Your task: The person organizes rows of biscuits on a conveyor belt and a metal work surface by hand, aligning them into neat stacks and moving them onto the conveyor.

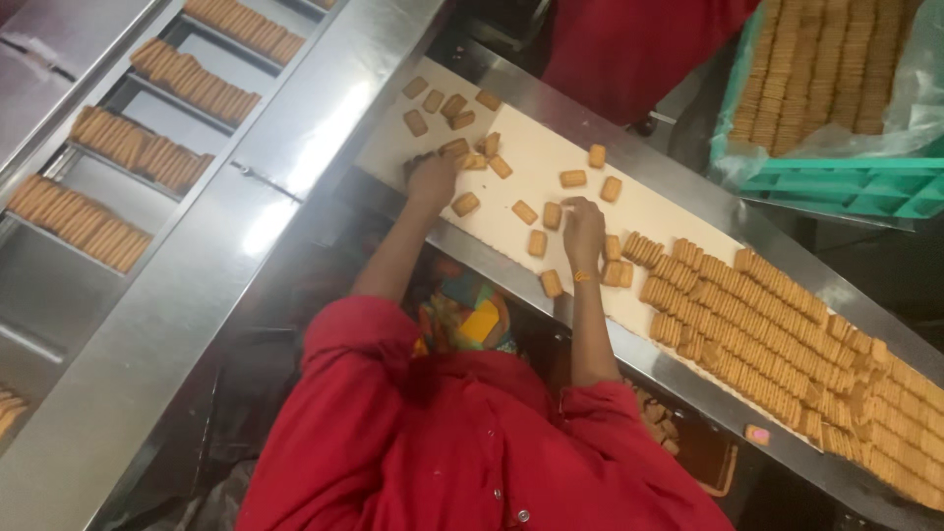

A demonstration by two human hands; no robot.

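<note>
While the person in red sleeves [462, 442] is leaning toward the cream belt [551, 147], both bare arms are stretching out over its near steel edge [511, 280]. Just past that edge, the right hand [583, 231] is lying palm down on the middle of the belt. Its fingers are bent over a few loose biscuits [538, 228], and a yellow band [582, 276] is sitting on the wrist. Whether it is gripping any of them cannot be told. Beside it, toward the belt's right end, packed rows of biscuits [777, 334] are standing on edge and covering the belt from side to side.

Further along the belt to the left, the left hand [433, 182] is curling down over a small cluster of biscuits [472, 157]. The knuckles are facing up and the fingertips are hidden, so its hold cannot be told either. More single biscuits are lying scattered beyond it at the belt's far left end.

Left of the belt, across a broad steel panel [246, 226], steel trays [147, 147] are holding short rows of biscuits. Beyond the belt's far side, another person in red [629, 49] is standing, and a green crate [846, 182] lined with clear plastic is holding stacked biscuits.
</note>
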